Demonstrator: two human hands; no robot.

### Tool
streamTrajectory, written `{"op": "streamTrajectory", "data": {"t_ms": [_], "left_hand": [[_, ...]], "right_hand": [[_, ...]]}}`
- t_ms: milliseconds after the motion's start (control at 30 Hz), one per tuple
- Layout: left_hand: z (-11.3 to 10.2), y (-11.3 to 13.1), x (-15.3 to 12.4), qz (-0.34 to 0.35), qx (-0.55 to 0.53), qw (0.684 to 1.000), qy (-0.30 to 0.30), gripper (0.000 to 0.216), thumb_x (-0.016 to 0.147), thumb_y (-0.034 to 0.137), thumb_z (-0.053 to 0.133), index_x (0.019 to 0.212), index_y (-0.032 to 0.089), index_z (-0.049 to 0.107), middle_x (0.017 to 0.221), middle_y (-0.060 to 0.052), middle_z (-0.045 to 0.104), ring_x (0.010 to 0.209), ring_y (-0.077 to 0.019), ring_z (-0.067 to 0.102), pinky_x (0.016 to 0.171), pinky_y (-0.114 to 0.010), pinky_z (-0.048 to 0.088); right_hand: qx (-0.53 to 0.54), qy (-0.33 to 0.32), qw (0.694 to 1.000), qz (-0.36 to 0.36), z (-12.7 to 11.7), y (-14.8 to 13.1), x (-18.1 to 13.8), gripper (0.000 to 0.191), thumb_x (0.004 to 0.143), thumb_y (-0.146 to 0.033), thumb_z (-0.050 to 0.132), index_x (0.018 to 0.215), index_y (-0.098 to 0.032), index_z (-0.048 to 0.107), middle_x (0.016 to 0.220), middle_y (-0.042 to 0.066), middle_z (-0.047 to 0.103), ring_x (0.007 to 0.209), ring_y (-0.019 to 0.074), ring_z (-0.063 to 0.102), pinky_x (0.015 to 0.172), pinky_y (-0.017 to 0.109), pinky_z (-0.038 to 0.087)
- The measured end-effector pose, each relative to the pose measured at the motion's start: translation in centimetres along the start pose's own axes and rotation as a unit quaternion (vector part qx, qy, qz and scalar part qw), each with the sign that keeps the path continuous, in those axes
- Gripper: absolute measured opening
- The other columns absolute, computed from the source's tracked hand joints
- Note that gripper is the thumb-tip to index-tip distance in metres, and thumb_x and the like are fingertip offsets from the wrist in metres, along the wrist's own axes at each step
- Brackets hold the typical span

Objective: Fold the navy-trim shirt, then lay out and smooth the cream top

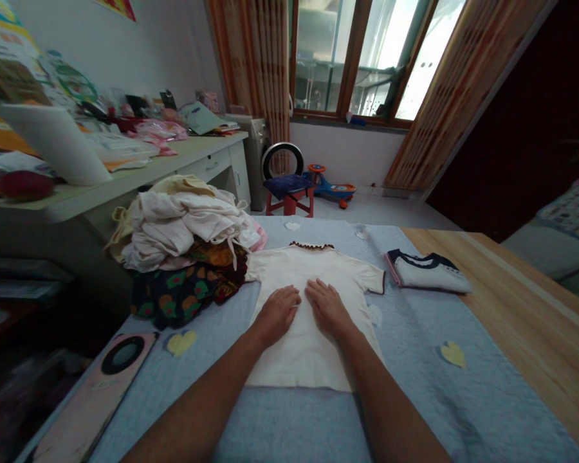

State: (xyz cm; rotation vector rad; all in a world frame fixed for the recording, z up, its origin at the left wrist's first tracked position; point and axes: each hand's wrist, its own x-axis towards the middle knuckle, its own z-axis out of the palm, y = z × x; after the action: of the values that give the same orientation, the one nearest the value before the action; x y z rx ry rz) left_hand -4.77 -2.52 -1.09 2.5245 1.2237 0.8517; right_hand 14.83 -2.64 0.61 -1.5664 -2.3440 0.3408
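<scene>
A white short-sleeved shirt [318,360] lies spread flat on the blue cloth, its brown ruffled collar pointing away from me and a dark trim edging the right sleeve. My left hand [278,313] rests palm down on the middle of the shirt, fingers stretched out. Close beside it, my right hand [327,307] lies flat on the fabric too, pointing toward the collar. Neither hand grips anything. Left of the shirt, a heap of crumpled clothes [183,218] touches or overlaps its left sleeve. A folded white garment with a dark neckline [429,271] lies to the right.
The blue cloth [415,386] with heart patches covers most of a wooden table [525,328]. At the near left lies a pink flat case [96,399] with a black oval. A cluttered desk [212,151] runs along the left; a red stool [289,202] stands beyond the table.
</scene>
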Motion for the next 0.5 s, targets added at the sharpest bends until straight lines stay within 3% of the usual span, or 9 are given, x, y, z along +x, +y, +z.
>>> {"op": "streamTrajectory", "data": {"t_ms": [300,500], "left_hand": [[-0.6,0.5,0.1,-0.009,-0.016,1.000,-0.003,0.012,0.085,0.012,0.056,0.092,0.022,0.057,0.114,-0.006,0.064,0.123,-0.0239,0.054,0.107,-0.044,0.043],[-0.7,0.5,0.0,-0.014,-0.016,1.000,-0.005,0.008,0.085,0.014,0.057,0.087,0.022,0.056,0.116,-0.007,0.062,0.124,-0.0235,0.053,0.109,-0.042,0.042]], "right_hand": [[-0.030,-0.074,0.997,0.014,-0.5,-0.9,0.0,0.052,0.095,-0.034,0.047,0.146,-0.025,0.042,0.159,0.006,0.029,0.148,0.0241,0.020,0.118,0.049,0.014],[0.034,-0.078,0.996,-0.002,-1.2,-0.3,-0.2,0.043,0.092,-0.023,0.049,0.134,-0.029,0.057,0.155,0.004,0.037,0.146,0.0230,0.025,0.117,0.051,0.016]]}}
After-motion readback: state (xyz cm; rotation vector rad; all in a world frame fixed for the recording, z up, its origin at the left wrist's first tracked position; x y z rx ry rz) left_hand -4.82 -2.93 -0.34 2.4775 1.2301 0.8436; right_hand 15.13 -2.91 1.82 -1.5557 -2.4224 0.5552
